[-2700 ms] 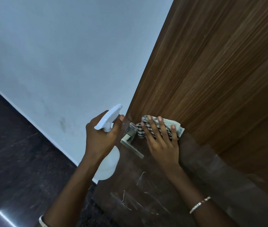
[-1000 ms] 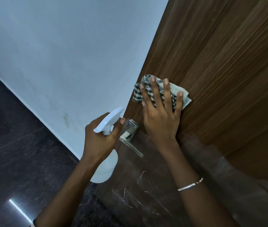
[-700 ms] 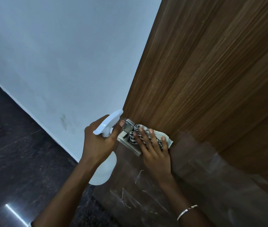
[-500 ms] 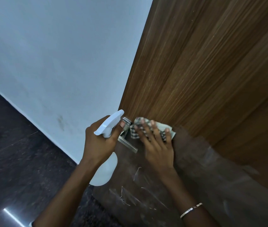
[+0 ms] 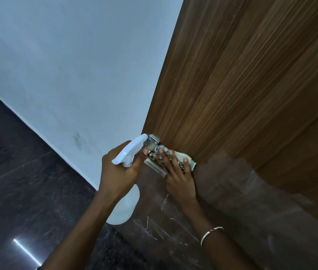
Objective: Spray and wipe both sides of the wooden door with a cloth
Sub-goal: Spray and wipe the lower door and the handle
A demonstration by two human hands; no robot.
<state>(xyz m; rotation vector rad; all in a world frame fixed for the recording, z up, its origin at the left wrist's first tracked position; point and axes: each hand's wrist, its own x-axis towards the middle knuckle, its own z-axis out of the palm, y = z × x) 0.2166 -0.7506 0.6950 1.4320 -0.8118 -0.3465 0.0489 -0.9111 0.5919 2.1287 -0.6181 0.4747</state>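
One white spray bottle (image 5: 129, 153), checked cloth (image 5: 192, 163)

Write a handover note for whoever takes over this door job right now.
Left hand grips the bottle by its trigger head, nozzle near the handle.
Right hand presses the cloth flat on the door, right beside the handle.
Done: wiping is under way on this side, at handle height; how much is clean cannot be told.
Left: likely the rest of this side, then the far side, which is out of view.
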